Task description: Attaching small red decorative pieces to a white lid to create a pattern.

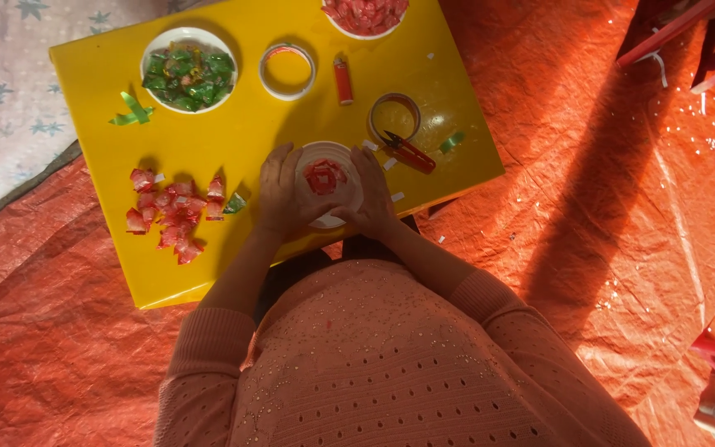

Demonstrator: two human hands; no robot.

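Three white bowls point(188, 37), two tape rolls point(287, 70), one red lighter point(343, 80), one red snipper point(407, 151), and one heap of red folded wrappers point(171, 213) near the tabletop's left edge

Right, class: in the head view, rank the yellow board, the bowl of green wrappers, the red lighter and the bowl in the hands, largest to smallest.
1. Yellow board
2. Bowl of green wrappers and the bowl in the hands: these look alike, so they are not ranked
3. Red lighter
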